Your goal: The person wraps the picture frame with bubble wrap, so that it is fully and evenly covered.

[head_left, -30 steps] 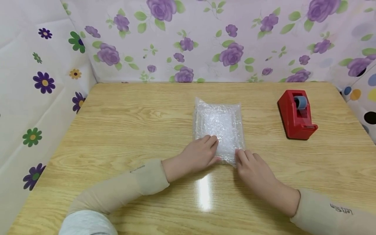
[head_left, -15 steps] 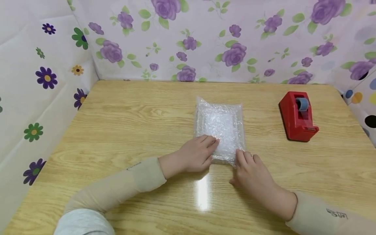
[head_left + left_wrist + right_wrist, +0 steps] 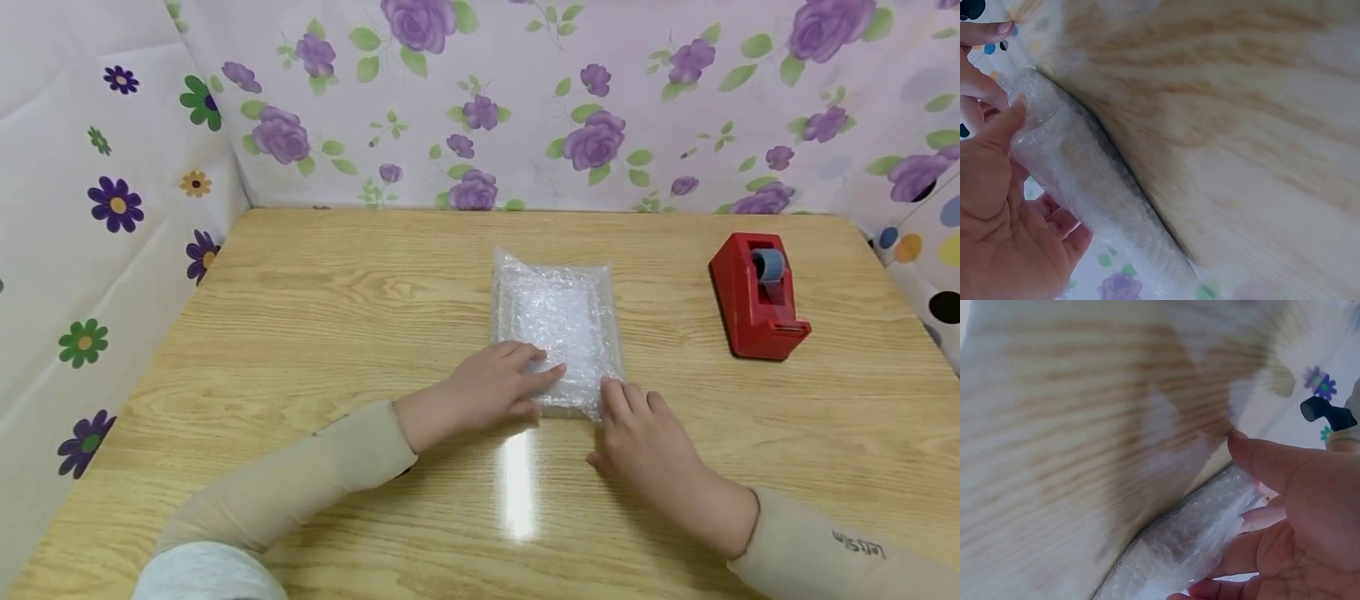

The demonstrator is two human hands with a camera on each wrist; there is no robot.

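A flat rectangular package in clear bubble wrap (image 3: 562, 312) lies on the wooden table, its far left corner of wrap sticking up. My left hand (image 3: 491, 385) rests on its near left part, fingers spread and fairly straight over the top. At the near right corner, the fingertips of my right hand (image 3: 651, 450) press the wrap, while the thumb stands apart, near the table. In the left wrist view the bubble wrap (image 3: 1079, 156) shows edge-on beside the left palm (image 3: 1010, 244). The right wrist view has the right thumb (image 3: 1266, 459) held away from the wrap.
A red tape dispenser (image 3: 753, 300) with a roll of tape stands on the table (image 3: 337, 308) to the right of the package. Flower-patterned sheets (image 3: 525, 100) rise behind the table and at its sides. Beige sleeves (image 3: 300, 475) cover both forearms.
My left hand has drawn slightly left and its fingers have spread out, its thumb coming off the package's near edge. The right thumb has come into sight, apart from the wrap.
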